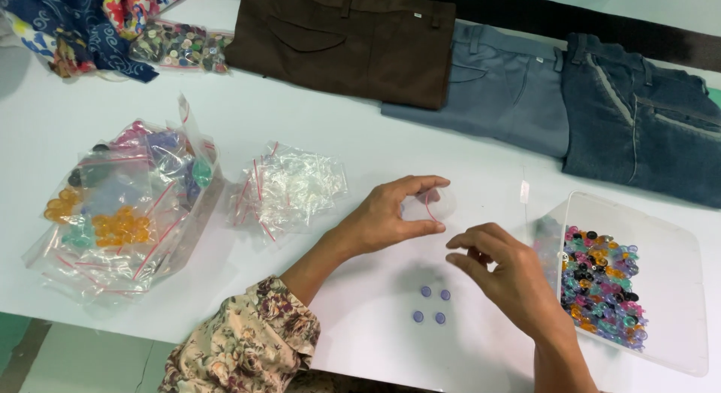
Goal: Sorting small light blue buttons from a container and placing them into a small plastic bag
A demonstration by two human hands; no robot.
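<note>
My left hand (pixel 390 216) holds a small clear zip bag (pixel 432 205) pinched between thumb and fingers above the white table (pixel 375 137). My right hand (pixel 503 276) hovers just right of it, fingers curled, with nothing that I can see in them. Several small blue-purple buttons (pixel 430 304) lie on the table below and between both hands. A clear plastic tray (pixel 668 288) at the right holds a heap of mixed coloured buttons (pixel 597 288), close to my right hand.
A pile of empty small clear bags (pixel 289 186) lies left of my left hand. Farther left is a large bag of sorted button packets (pixel 124 205). Brown trousers (pixel 345 40), grey trousers (pixel 503 85) and blue jeans (pixel 646 122) lie along the back.
</note>
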